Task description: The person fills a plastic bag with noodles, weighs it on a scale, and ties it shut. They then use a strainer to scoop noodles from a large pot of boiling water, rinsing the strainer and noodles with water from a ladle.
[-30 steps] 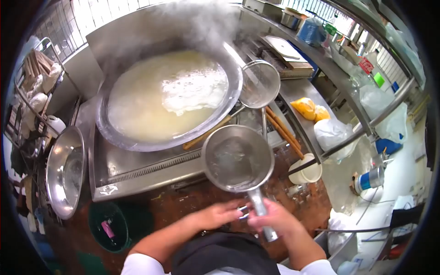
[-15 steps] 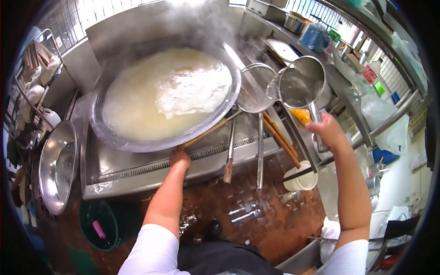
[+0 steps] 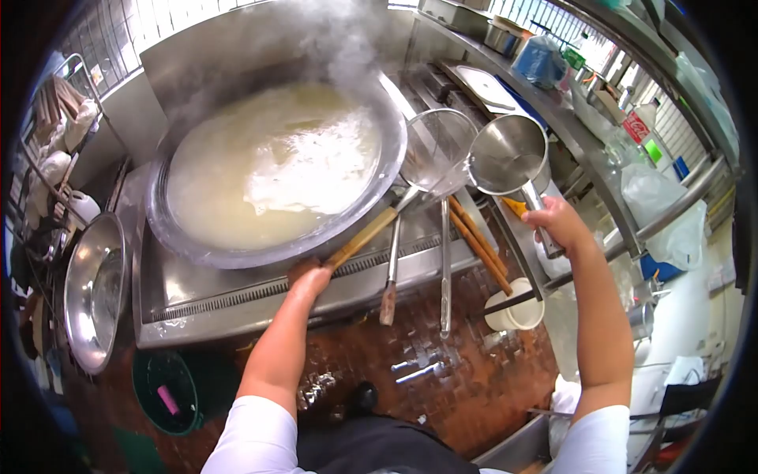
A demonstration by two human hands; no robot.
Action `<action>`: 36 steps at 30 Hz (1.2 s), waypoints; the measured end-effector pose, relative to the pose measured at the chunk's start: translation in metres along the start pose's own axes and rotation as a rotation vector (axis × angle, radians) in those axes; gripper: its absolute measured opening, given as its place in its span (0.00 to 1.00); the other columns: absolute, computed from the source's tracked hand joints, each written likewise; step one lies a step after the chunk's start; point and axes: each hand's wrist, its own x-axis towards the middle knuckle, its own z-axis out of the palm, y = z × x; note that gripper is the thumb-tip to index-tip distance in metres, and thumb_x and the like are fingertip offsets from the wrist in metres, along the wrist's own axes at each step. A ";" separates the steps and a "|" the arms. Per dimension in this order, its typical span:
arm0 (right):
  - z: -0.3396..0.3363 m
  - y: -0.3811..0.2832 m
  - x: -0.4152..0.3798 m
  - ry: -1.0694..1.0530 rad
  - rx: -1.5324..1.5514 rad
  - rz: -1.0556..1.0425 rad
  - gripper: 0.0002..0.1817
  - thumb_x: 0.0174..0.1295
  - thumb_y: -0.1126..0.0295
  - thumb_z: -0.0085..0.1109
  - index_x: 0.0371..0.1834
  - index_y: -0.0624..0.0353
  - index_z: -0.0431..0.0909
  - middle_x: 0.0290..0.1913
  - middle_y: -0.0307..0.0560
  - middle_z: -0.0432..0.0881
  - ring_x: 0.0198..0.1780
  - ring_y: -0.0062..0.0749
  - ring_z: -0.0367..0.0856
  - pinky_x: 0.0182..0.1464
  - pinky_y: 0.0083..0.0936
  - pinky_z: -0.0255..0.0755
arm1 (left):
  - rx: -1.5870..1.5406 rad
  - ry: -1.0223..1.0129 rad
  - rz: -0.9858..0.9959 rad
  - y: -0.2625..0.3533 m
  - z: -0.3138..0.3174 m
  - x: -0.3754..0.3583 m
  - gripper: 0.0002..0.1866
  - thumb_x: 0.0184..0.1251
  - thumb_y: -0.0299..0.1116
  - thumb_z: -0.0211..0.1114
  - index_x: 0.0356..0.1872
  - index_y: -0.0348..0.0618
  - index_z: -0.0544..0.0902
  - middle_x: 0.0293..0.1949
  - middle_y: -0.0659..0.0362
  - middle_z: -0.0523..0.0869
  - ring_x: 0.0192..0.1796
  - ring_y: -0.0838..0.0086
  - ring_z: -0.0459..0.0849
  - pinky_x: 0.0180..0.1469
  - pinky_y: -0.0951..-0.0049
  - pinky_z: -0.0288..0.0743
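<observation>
My left hand (image 3: 310,276) is closed around the wooden handle (image 3: 362,238) of a round mesh strainer (image 3: 440,146), held just right of the big pot's rim. My right hand (image 3: 557,223) grips the metal handle of a saucepan (image 3: 511,158), which is tilted to the left. Clear liquid runs from its lip over the strainer's lower right edge. A wide metal pot (image 3: 213,254) of steaming, cloudy liquid with white foam stands on the stove to the left. Beneath the strainer, long utensil handles (image 3: 445,276) stick out over the stove's front edge.
Two wooden sticks (image 3: 483,251) lean by a white bucket (image 3: 527,310). A large steel bowl (image 3: 83,292) stands at left above a green bin (image 3: 150,371). A metal shelf (image 3: 580,138) runs along the right. The tiled floor (image 3: 379,347) looks wet.
The saucepan has moved slightly left and down, with liquid still running from its lip. The strainer's wooden handle has come clear of the pot's rim, nearer to me. My view has shifted slightly.
</observation>
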 end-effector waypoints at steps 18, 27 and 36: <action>0.045 0.014 -0.055 -0.097 -0.171 -0.092 0.23 0.49 0.64 0.69 0.43 0.70 0.77 0.32 0.51 0.83 0.35 0.34 0.83 0.39 0.32 0.76 | -0.296 0.173 0.383 0.129 0.015 -0.049 0.40 0.66 0.62 0.55 0.65 0.34 0.71 0.65 0.39 0.72 0.67 0.52 0.72 0.67 0.59 0.67; 0.067 0.030 -0.065 -0.088 -0.358 -0.165 0.27 0.47 0.60 0.69 0.49 0.65 0.78 0.41 0.62 0.83 0.43 0.53 0.83 0.48 0.39 0.75 | -0.638 0.186 0.564 0.173 0.051 -0.015 0.40 0.68 0.52 0.57 0.71 0.29 0.61 0.72 0.38 0.63 0.76 0.53 0.59 0.76 0.64 0.51; 0.075 0.020 -0.060 0.233 -0.720 -0.251 0.26 0.51 0.69 0.63 0.57 0.58 0.72 0.47 0.58 0.83 0.47 0.56 0.82 0.50 0.46 0.75 | -0.582 0.158 0.463 0.182 0.038 -0.016 0.35 0.66 0.51 0.59 0.64 0.31 0.69 0.64 0.38 0.72 0.67 0.47 0.71 0.68 0.58 0.66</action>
